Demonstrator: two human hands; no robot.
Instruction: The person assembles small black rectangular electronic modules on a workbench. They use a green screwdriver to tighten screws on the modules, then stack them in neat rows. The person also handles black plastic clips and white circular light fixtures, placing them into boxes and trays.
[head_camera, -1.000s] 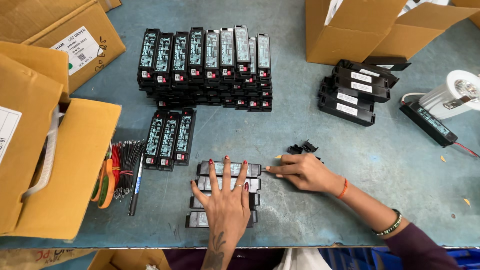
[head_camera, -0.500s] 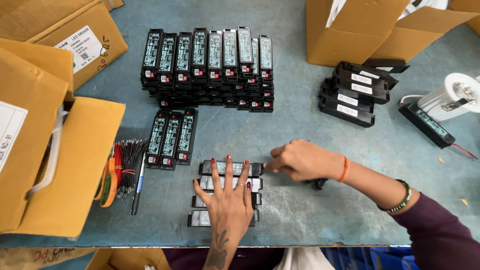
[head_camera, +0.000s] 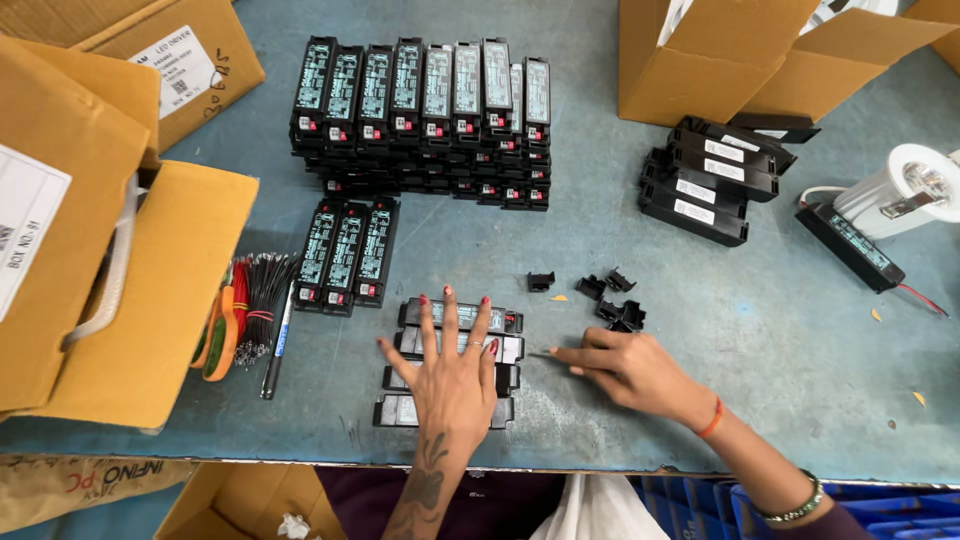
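While the left hand (head_camera: 452, 372) lies flat with fingers spread on a short stack of black rectangular driver modules (head_camera: 452, 345) near the table's front edge, the right hand (head_camera: 625, 368) rests just beside them, index finger extended and holding nothing. Open brown cardboard boxes (head_camera: 100, 270) stand at left and far right (head_camera: 700, 60); their contents are hidden. Small black plastic clips (head_camera: 608, 298) lie beyond the right hand. A large block of modules (head_camera: 425, 115) stands further back.
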